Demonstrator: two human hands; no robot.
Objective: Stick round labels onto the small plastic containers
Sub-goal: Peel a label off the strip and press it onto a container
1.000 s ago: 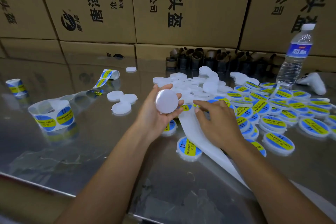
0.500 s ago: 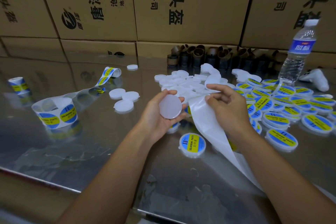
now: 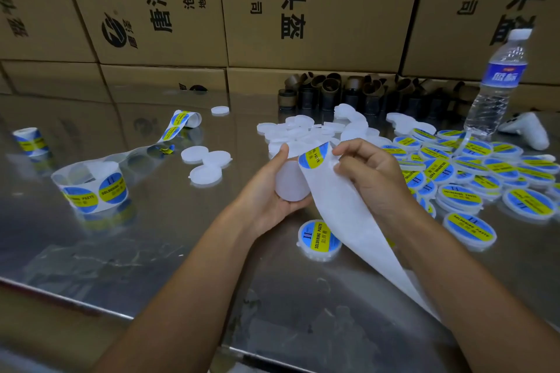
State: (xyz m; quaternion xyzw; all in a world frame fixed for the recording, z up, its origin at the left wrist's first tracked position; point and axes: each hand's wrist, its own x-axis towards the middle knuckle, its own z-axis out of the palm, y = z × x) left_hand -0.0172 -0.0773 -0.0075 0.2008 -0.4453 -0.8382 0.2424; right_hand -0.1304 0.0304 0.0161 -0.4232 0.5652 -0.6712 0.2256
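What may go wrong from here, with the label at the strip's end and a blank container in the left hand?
The label bends over the end of the backing strip, which the right hand pinches; it might crease or land off-centre on the blank container in the left hand.
The strip trails beside a labelled container and might drag it.

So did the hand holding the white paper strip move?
Yes. The right hand has risen farther from the labelled container lying on the table, lifting the strip up beside the blank container in the left hand.

"SOLDERING PASTE" on round labels [image 3: 318,238]
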